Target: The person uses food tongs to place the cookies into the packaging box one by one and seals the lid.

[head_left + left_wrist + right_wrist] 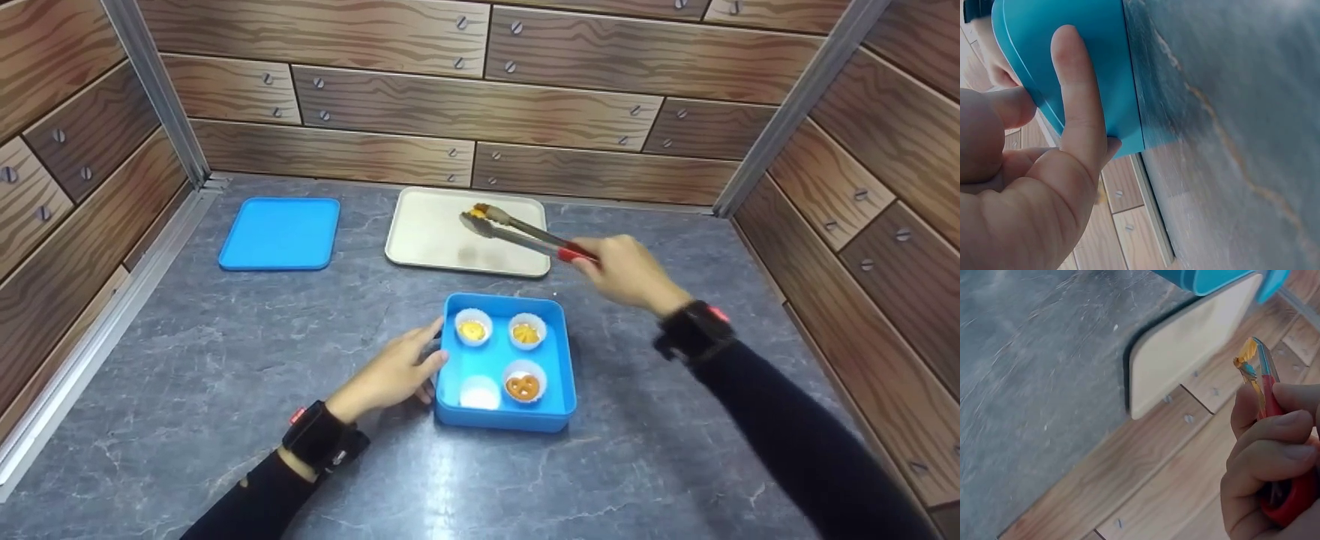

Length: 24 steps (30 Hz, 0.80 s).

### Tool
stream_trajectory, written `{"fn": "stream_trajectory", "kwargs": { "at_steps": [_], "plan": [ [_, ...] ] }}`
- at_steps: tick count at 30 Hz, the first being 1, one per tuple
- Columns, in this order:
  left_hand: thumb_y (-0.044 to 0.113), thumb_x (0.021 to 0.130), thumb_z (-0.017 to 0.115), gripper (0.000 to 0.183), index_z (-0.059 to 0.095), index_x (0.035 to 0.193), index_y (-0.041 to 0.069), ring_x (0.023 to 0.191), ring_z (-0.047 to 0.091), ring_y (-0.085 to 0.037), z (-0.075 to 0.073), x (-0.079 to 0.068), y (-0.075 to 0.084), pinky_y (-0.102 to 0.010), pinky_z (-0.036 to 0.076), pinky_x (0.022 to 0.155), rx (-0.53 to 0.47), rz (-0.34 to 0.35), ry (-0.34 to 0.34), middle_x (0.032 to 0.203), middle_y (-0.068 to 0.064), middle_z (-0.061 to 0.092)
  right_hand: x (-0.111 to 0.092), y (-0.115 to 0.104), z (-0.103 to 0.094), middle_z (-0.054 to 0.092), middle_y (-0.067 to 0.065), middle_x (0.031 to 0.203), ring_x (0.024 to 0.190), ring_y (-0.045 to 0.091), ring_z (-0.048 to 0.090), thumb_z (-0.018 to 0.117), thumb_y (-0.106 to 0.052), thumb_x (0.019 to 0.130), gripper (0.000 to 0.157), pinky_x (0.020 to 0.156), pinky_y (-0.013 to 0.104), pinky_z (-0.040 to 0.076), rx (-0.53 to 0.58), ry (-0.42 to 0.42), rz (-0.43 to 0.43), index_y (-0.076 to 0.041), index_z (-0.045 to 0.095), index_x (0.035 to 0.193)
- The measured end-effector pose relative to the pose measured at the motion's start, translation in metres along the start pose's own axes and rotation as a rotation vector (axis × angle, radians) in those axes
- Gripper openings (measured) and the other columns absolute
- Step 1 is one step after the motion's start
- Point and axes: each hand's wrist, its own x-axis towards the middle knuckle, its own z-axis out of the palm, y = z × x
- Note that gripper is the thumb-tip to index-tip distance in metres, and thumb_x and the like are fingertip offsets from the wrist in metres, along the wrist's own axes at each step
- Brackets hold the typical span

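My right hand (pixel 626 271) grips metal tongs (pixel 517 238) by their red handles. Between the tips is a small yellow-orange snack piece (pixel 477 212), raised over the cream tray (pixel 420 247). My left hand (pixel 390 369) rests against the left side of a blue box (pixel 502 418). In the left wrist view, one straight finger (pixel 1081 104) lies along its outer wall and the thumb touches the rim. Inside stand white cups: two at the back with yellow snacks (pixel 472 331) and one with a pretzel (pixel 523 387). A white shape (pixel 480 392) at front left is too bright to make out.
A flat blue square lid (pixel 281 234) lies at the back left of the grey marbled table (pixel 300 330). Wood-patterned walls (pixel 390 97) close off the back and both sides, with metal strips (pixel 172 97) at the corners.
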Motion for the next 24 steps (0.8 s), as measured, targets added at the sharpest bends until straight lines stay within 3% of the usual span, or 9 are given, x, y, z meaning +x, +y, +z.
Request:
{"fn": "stream_trajectory", "kwargs": {
  "at_steps": [5, 8, 14, 19, 24],
  "plan": [
    [0.022, 0.111, 0.059, 0.069, 0.024, 0.17, 0.015, 0.064, 0.069, -0.021, 0.0, 0.001, 0.0, -0.039, 0.067, 0.06, 0.008, -0.011, 0.003, 0.165, -0.025, 0.039, -0.044, -0.001, -0.028, 0.073, 0.011, 0.089, 0.058, 0.012, 0.052, 0.064, -0.018, 0.107, 0.038, 0.055, 0.03, 0.05, 0.014, 0.019, -0.083, -0.003, 0.066, 0.143],
    [0.023, 0.111, 0.059, 0.069, 0.024, 0.17, 0.015, 0.064, 0.069, -0.021, 0.001, 0.001, -0.001, -0.039, 0.067, 0.06, 0.01, -0.015, 0.004, 0.164, -0.024, 0.041, -0.069, -0.003, -0.042, 0.072, 0.004, 0.085, 0.057, 0.007, 0.051, 0.066, -0.016, 0.107, 0.037, 0.052, 0.026, 0.05, 0.035, 0.009, -0.165, -0.004, 0.068, 0.141],
    [0.024, 0.111, 0.058, 0.069, 0.024, 0.17, 0.014, 0.064, 0.069, -0.02, 0.001, 0.0, 0.001, -0.038, 0.067, 0.06, 0.021, 0.002, 0.0, 0.163, -0.024, 0.041, -0.112, -0.004, -0.063, 0.068, -0.009, 0.081, 0.052, -0.001, 0.048, 0.067, -0.017, 0.107, 0.037, 0.041, 0.022, 0.049, 0.147, -0.151, -0.262, -0.007, 0.068, 0.142],
    [0.023, 0.112, 0.057, 0.068, 0.023, 0.17, 0.013, 0.063, 0.069, -0.02, 0.001, 0.0, 0.001, -0.039, 0.067, 0.06, 0.021, 0.01, -0.002, 0.164, -0.024, 0.04, -0.13, -0.007, -0.067, 0.067, -0.014, 0.084, 0.055, -0.004, 0.047, 0.067, -0.022, 0.107, 0.034, 0.045, 0.02, 0.049, 0.105, -0.267, -0.334, -0.012, 0.071, 0.139],
    [0.023, 0.111, 0.058, 0.069, 0.023, 0.17, 0.016, 0.065, 0.069, -0.021, 0.001, 0.0, 0.001, -0.039, 0.067, 0.061, 0.013, -0.014, 0.002, 0.165, -0.023, 0.039, -0.135, -0.013, -0.064, 0.063, -0.017, 0.082, 0.061, -0.005, 0.048, 0.069, -0.023, 0.106, 0.024, 0.055, 0.018, 0.047, 0.015, -0.272, -0.409, -0.019, 0.076, 0.128]
  ]
}}
